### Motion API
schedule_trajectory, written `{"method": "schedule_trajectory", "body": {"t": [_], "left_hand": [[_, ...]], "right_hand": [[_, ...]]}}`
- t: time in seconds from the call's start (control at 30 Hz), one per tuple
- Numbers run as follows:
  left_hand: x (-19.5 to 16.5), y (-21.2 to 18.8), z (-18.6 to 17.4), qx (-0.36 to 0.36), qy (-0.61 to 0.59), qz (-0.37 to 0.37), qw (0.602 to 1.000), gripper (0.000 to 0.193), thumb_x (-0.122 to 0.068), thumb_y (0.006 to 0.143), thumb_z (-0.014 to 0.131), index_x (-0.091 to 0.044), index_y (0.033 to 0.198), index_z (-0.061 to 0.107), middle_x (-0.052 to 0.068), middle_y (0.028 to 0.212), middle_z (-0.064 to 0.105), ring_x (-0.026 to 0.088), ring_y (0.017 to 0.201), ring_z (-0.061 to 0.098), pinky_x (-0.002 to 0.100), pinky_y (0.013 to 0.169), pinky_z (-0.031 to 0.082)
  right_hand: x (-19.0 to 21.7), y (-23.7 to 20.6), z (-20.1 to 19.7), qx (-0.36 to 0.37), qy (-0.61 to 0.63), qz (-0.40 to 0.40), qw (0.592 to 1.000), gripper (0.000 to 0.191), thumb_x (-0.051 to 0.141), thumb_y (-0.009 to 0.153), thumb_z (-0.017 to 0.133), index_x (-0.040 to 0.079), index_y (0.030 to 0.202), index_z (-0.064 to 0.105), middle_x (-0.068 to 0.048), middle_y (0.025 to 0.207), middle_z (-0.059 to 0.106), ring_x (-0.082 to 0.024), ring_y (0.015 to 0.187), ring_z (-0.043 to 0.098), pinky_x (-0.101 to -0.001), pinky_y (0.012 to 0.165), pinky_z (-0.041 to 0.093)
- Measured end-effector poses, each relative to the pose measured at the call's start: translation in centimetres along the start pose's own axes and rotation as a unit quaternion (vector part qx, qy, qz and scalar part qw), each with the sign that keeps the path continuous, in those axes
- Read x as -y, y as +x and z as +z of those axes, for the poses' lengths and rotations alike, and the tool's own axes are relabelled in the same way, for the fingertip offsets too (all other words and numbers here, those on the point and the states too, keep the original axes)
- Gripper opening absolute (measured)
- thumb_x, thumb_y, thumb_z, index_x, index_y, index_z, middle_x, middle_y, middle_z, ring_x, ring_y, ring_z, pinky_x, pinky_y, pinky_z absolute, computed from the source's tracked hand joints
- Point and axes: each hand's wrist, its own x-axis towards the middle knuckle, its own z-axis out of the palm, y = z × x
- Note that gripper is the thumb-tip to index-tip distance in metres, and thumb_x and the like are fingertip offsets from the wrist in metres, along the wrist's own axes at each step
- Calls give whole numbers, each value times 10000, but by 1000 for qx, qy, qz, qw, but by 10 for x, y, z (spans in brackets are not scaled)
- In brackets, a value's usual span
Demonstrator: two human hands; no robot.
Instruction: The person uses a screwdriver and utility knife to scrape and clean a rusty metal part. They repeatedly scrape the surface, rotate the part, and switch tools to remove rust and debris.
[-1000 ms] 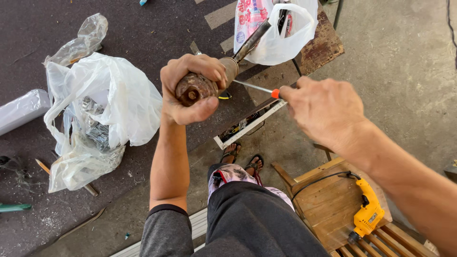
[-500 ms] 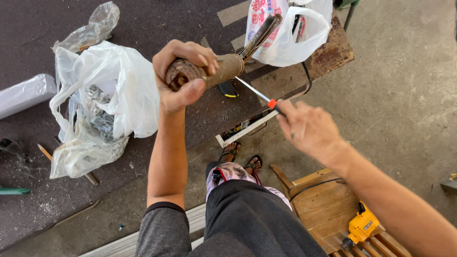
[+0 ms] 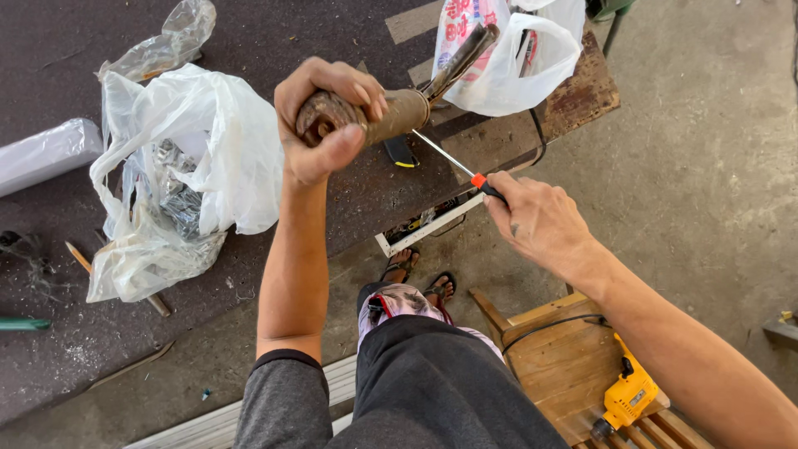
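Observation:
My left hand (image 3: pixel 324 116) is raised and wrapped around the round end of a rusty brown tool (image 3: pixel 395 112), whose long dark handle slants up to the right. My right hand (image 3: pixel 536 220) grips a screwdriver (image 3: pixel 453 162) with an orange collar. Its thin metal shaft points up-left and its tip touches the underside of the rusty tool's body.
A dark table (image 3: pixel 75 357) holds a white plastic bag of metal parts (image 3: pixel 179 179), a clear bag (image 3: pixel 162 46), a grey wrapped bar (image 3: pixel 46 154), a pencil (image 3: pixel 79 258) and a printed white bag (image 3: pixel 507 54). A yellow drill (image 3: pixel 628 399) lies on a wooden stool (image 3: pixel 565 353) at lower right.
My left hand has tilted the rusty tool and moved it slightly right. My right hand has drawn down and back, keeping the screwdriver tip against the tool.

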Motion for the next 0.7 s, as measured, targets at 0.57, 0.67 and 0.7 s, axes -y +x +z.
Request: {"method": "schedule_trajectory", "body": {"t": [0.57,0.67,0.7], "left_hand": [[-4,0,-14,8,-26,-13,1000,260,-215,865,756,-32,1008,640,157,923,706,231,824,728,355,825,623],[-3,5,-8,54,-14,-29,998,249,-196,847,756,-28,996,649,161,920,710,222,804,736,337,786,629],[-3,8,-7,71,-10,-37,997,245,-190,839,757,-27,989,653,163,919,713,215,794,737,327,770,631]], "right_hand": [[-55,-8,41,-84,-273,-138,948,260,200,1044,637,188,1284,736,-19,876,686,-140,642,567,-283,522,463],[-61,-17,38,-72,-211,-109,969,332,234,956,639,212,1276,726,-29,922,709,-147,656,565,-282,515,472],[-64,-18,30,-58,-191,-105,974,364,253,912,644,227,1265,724,-33,920,715,-145,643,560,-277,493,470]]}}
